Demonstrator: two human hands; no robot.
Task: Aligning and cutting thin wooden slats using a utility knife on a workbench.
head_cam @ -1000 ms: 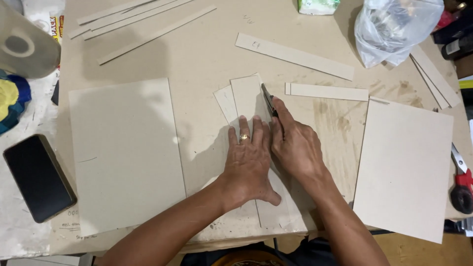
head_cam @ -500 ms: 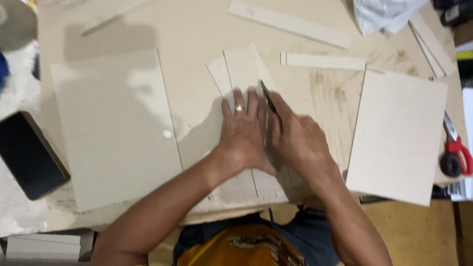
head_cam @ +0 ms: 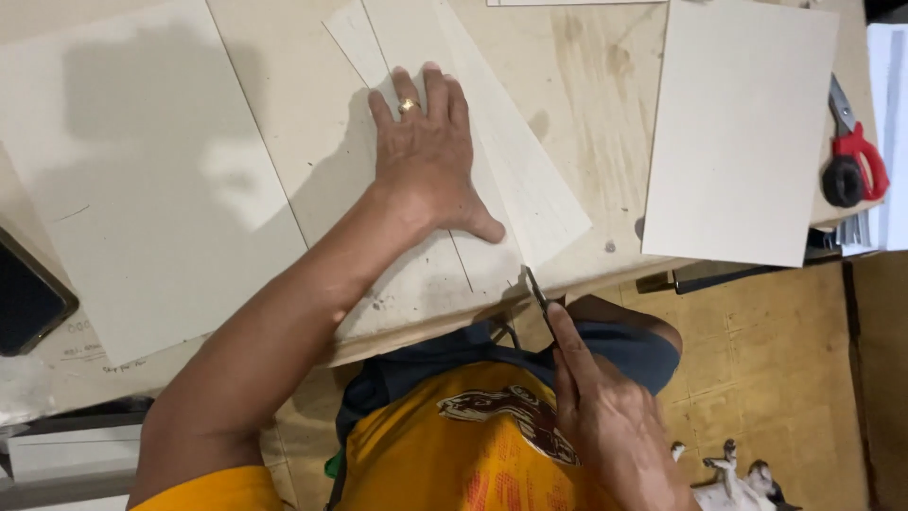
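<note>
My left hand point(head_cam: 430, 156), with a ring on one finger, lies flat and spread on a pale cardboard sheet point(head_cam: 511, 166) at the table's front edge. A cut line runs down that sheet just right of my thumb. My right hand point(head_cam: 610, 421) is off the table, below its edge and in front of my orange shirt, gripping a thin utility knife point(head_cam: 537, 291). The blade tip points up at the near end of the cut sheet.
A large grey board point(head_cam: 142, 189) lies to the left and another grey board point(head_cam: 742, 128) to the right on the plywood table point(head_cam: 605, 85). Red-handled scissors point(head_cam: 856, 156) sit at the right edge, a dark phone point(head_cam: 24, 303) at the left. A small animal point(head_cam: 738, 478) is on the floor.
My right hand has drawn the knife down the sheet toward me and off the table's front edge. The view has tilted down. My left hand stays pressed on the sheet.
</note>
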